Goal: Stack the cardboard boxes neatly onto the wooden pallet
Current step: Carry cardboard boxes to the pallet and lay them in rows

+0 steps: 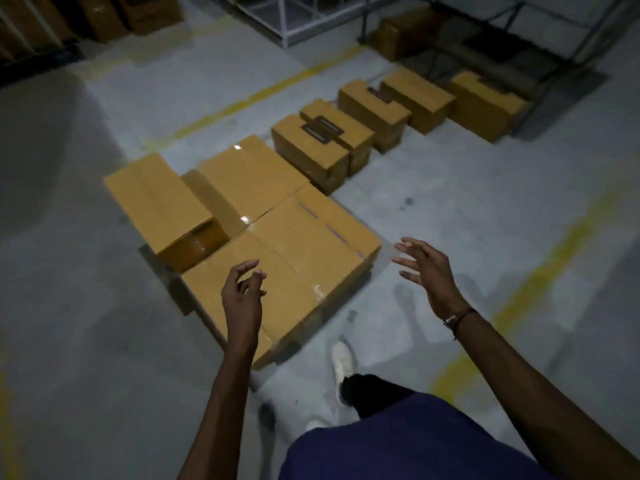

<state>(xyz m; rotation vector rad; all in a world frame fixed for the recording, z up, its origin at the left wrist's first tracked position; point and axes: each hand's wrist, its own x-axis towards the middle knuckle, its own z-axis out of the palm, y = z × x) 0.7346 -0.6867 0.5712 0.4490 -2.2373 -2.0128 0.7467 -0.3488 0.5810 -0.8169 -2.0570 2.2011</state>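
Note:
Several tan cardboard boxes lie packed together on a low pallet (157,263), of which only a dark corner shows at the left. The nearest box (294,271) spans the front; a smaller box (156,206) lies on top at the left, and another taped box (246,178) sits behind. My left hand (244,292) hovers over the nearest box, fingers loosely curled, holding nothing. My right hand (427,270) hangs in the air just right of the stack, fingers spread, empty. A row of several more boxes (311,147) stands on the floor beyond, running toward the back right.
Grey concrete floor with worn yellow lines (540,271). A white metal frame (287,26) and dark shelving (519,39) stand at the back, with a box (401,32) beneath. More cartons (104,15) sit at the back left. My white shoe (343,365) is beside the stack.

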